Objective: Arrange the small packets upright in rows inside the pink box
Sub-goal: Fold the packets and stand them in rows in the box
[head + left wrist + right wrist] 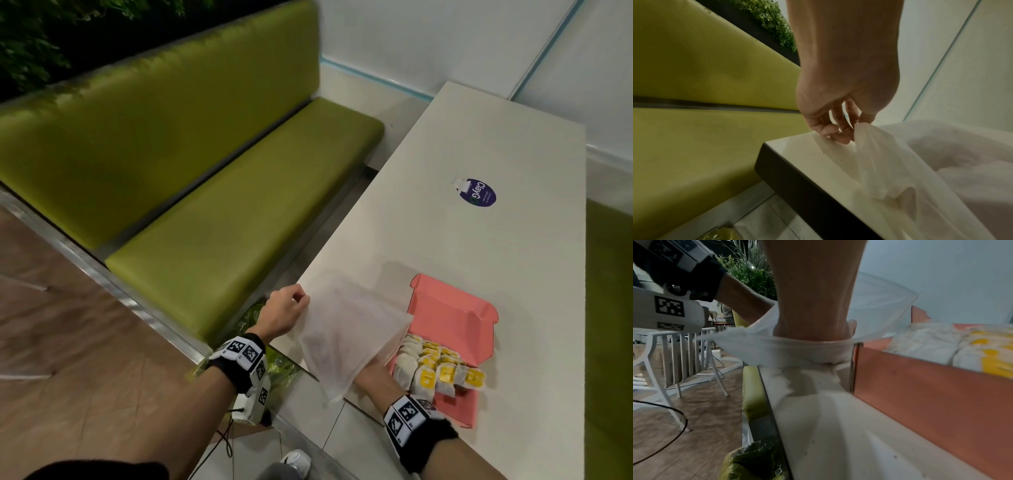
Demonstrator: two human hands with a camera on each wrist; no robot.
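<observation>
Packets [442, 371] fill pink box [455, 318]; bag [349, 339] hides right hand

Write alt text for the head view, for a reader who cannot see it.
A person's right hand reaches inside a translucent white bag whose far corner the left hand pinches, beside an open pink box holding rows of upright packets on a white table. A green bench stands left.

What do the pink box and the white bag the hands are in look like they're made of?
Pink box: probably thin matte card, given its folded flaps, die-cut tabs and crisp edges. White bag: thin translucent frosted plastic film, it seems; it crumples softly, the table shows faintly through it, and the left hand pinches its edge while the right hand is hidden inside.
</observation>
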